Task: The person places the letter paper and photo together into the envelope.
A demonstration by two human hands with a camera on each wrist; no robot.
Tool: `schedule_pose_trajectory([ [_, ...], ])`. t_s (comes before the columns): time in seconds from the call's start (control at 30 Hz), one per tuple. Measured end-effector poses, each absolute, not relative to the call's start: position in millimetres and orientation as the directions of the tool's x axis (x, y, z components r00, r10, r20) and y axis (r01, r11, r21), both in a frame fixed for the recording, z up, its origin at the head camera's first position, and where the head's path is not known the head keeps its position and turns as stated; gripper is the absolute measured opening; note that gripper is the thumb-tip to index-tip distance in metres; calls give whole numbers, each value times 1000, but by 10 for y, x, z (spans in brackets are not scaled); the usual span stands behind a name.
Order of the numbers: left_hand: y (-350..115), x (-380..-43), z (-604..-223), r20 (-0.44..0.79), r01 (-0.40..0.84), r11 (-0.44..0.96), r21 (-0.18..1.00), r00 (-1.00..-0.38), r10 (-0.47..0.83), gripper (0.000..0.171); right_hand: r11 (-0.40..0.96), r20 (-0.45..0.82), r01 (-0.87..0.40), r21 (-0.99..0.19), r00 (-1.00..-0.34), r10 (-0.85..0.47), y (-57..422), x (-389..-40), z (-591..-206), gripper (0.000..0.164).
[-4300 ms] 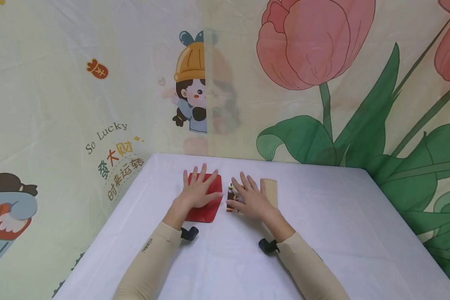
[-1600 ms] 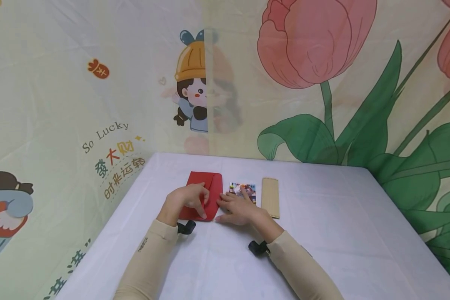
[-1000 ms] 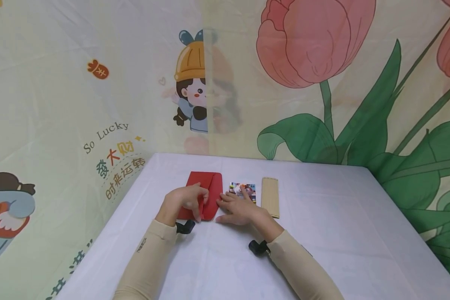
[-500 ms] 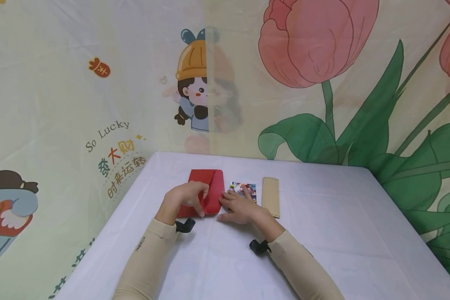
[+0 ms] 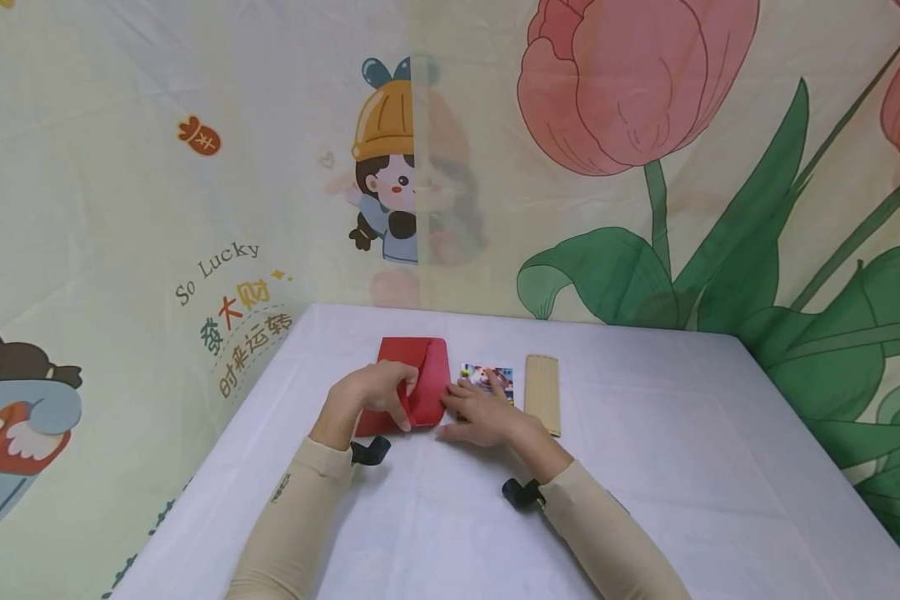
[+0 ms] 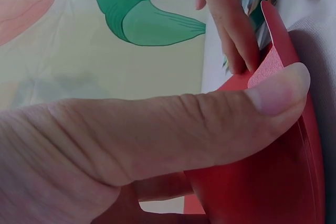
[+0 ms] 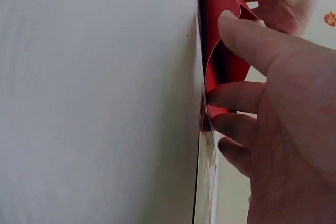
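A red envelope (image 5: 435, 392) lies on the table with its flap side to the right, the mouth slightly raised. My left hand (image 5: 375, 392) bends over it and pinches the edge of the mouth; in the left wrist view the thumb (image 6: 210, 124) lies across that edge. Beside the flap, my right hand (image 5: 487, 417) rests with fingers extended, their tips at the flap's edge, as the right wrist view shows on the red paper (image 7: 215, 14). Partly under that hand lies a small colourful printed card (image 5: 501, 377), its lower part hidden.
A pale tan, flat rectangular piece with fine lengthwise lines (image 5: 543, 396) lies right of the card. White cloth (image 5: 682, 458) covers the table. Behind it hangs a printed curtain (image 5: 465, 283) with tulips and cartoon figures.
Both hands were spread flat above the things earlier. The left has since curled onto the envelope, whose mouth now gapes; the right moved down beside the flap. In the last half second little moved.
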State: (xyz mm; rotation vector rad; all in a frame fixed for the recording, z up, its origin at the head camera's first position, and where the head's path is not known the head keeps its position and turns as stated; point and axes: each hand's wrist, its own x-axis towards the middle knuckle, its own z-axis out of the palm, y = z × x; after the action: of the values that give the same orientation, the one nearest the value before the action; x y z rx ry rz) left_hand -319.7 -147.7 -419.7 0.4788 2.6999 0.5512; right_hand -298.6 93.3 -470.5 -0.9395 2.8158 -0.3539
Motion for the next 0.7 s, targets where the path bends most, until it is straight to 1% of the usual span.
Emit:
schedule_pose_trajectory([
  [0.2, -1481, -3189, -4198, -259, 257, 865, 430, -883, 391, 49, 783, -38, -553, -286, -810, -585, 996, -3019, -4684, 75],
  [0.4, -1480, -3185, -4195, -257, 256, 865, 432, -884, 390, 48, 809, 1, -509, -295, -846, -533, 1099, -3091, -4649, 76],
  [0.63, -1487, -3192, -4212, -254, 253, 861, 441, -885, 390, 48, 826, 7, -462, -322, -874, -486, 1234, -3142, -4611, 74],
  [0.7, -1487, -3192, -4212, -254, 254, 860, 442, -885, 391, 48, 829, 4, -455, -325, -877, -480, 1263, -3157, -4610, 76],
])
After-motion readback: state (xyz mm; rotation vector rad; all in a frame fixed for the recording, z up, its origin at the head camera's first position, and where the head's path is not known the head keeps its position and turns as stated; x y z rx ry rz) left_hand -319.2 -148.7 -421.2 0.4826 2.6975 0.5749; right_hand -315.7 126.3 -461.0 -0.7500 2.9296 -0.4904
